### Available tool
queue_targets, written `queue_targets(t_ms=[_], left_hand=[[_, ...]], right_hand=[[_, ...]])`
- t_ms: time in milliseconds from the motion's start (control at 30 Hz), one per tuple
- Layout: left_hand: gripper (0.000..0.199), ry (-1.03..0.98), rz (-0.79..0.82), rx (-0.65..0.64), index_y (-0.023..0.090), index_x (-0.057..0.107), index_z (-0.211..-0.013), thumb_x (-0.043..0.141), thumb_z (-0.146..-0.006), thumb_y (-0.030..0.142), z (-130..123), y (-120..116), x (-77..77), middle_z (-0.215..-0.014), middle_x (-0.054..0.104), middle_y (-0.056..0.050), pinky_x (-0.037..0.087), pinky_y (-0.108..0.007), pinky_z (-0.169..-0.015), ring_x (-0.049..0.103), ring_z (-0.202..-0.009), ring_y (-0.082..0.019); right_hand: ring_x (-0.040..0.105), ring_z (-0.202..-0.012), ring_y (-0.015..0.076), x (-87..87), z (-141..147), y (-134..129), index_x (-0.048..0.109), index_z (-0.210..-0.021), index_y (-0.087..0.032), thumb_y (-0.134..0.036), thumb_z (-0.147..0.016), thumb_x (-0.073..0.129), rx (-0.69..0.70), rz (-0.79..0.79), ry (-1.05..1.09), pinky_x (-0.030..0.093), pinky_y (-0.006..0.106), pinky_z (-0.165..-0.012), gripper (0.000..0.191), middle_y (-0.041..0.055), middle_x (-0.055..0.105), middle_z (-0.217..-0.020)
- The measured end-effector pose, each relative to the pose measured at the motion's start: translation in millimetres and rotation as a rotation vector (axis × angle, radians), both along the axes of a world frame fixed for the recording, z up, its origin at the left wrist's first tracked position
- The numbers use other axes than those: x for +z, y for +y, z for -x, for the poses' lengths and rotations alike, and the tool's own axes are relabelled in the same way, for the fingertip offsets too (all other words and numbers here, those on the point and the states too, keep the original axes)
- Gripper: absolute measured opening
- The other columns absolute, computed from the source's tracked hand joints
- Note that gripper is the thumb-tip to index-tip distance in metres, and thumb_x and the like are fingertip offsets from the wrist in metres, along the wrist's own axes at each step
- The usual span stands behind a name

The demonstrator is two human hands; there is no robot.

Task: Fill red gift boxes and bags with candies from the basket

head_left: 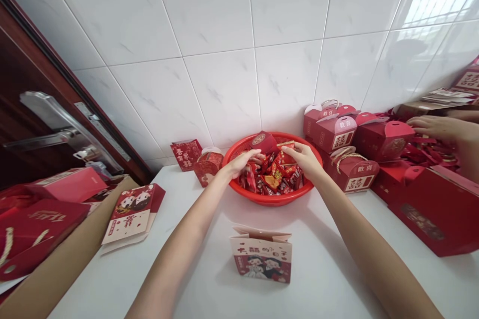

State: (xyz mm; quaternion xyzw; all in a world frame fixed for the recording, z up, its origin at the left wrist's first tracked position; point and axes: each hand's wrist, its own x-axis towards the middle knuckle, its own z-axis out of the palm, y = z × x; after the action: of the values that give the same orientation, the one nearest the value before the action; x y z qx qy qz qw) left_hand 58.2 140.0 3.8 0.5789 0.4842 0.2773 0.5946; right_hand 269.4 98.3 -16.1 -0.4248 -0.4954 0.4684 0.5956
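Left hand: at the left part of a round red plastic basket, fingers bent over foil-wrapped red sweets. Grip: cannot tell, fingertips partly lost among the wrappers. Right hand: reaches over the far right rim, thumb and fingers by a flat red-and-gold packet; whether it is pinched or only touched, cannot tell.

Head view. Basket sits on a white tabletop near the tiled wall; the sweets lie loose inside it, with a small dark-red faceted carton at the back. Nearer the person, between the forearms, a cream-and-red paper box with a cartoon couple stands upright, its top flaps apart. To the right of the basket, red carton boxes with rope handles; beyond them, another person's hand.

Technique (judgement): take each piece by its firm middle, not the twisted wrapper end, which could slip. Lift straight up so neighbours are not dragged over the low rim. Light pinch suffices; hard squeezing may crush or split a wrapper. Keep both wrists high and forearms wide, as the light paper box would tip easily if brushed.
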Motion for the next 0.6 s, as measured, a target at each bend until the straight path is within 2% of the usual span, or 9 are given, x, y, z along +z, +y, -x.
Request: queue_targets(t_ms=[100,200,300,433,500,600], left_hand=[[0.037,0.039,-0.009,-0.038,0.017,0.075,-0.089,0.068,-0.075,0.05,2,-2,-0.2,-0.102,0.074,-0.008,0.051,-0.025,-0.068,0.067,-0.092,-0.02],[0.026,0.068,-0.1,-0.12,0.018,0.076,-0.089,0.068,-0.072,0.036,6,-8,4.3,-0.115,0.072,-0.008,0.051,-0.028,-0.087,0.063,-0.108,-0.021],[0.028,0.175,-0.179,-0.239,0.022,0.077,-0.095,0.066,-0.071,0.03,14,-17,15.2,-0.122,0.07,-0.004,0.046,-0.029,-0.098,0.06,-0.118,-0.022],[0.038,0.458,-0.305,-0.38,0.026,0.077,-0.104,0.073,-0.066,0.028,25,-25,27.1,-0.116,0.072,-0.001,0.048,-0.026,-0.089,0.064,-0.11,-0.024],[0.035,0.548,-0.393,-0.409,0.024,0.078,-0.095,0.078,-0.061,0.028,28,-24,26.4,-0.108,0.073,-0.002,0.048,-0.025,-0.082,0.065,-0.103,-0.025],[0.021,0.604,-0.468,-0.396,0.02,0.075,-0.074,0.081,-0.059,0.034,30,-19,19.1,-0.082,0.071,-0.001,0.047,-0.026,-0.069,0.065,-0.081,-0.022]], right_hand=[[0.07,-0.083,0.0249,0.6,0,0,0.073,-0.083,-0.021,-0.055,-0.065,0.081,0.017,-0.006,-0.006,0.057,0.036,-0.07,0.039,0.0056,0.075,-0.085],[0.069,-0.08,0.0245,0.8,0,0,0.073,-0.082,-0.021,-0.055,-0.064,0.081,0.013,-0.003,-0.003,0.057,0.036,-0.07,0.039,0.0054,0.075,-0.084],[0.069,-0.08,0.0245,1.2,1,-1,0.073,-0.082,-0.021,-0.055,-0.064,0.082,0.018,0.001,-0.003,0.057,0.036,-0.069,0.039,0.0055,0.075,-0.084],[0.069,-0.081,0.0243,1.7,1,-2,0.074,-0.083,-0.022,-0.054,-0.065,0.081,0.03,-0.01,0.007,0.057,0.035,-0.07,0.038,0.005,0.075,-0.084],[0.069,-0.081,0.0241,1.7,1,-2,0.074,-0.083,-0.022,-0.054,-0.064,0.082,0.025,-0.006,0.006,0.057,0.035,-0.069,0.039,0.0047,0.075,-0.084],[0.07,-0.082,0.0246,1.8,1,-1,0.074,-0.082,-0.021,-0.054,-0.062,0.083,0.027,0.002,0.007,0.057,0.036,-0.071,0.039,0.0051,0.075,-0.085]])
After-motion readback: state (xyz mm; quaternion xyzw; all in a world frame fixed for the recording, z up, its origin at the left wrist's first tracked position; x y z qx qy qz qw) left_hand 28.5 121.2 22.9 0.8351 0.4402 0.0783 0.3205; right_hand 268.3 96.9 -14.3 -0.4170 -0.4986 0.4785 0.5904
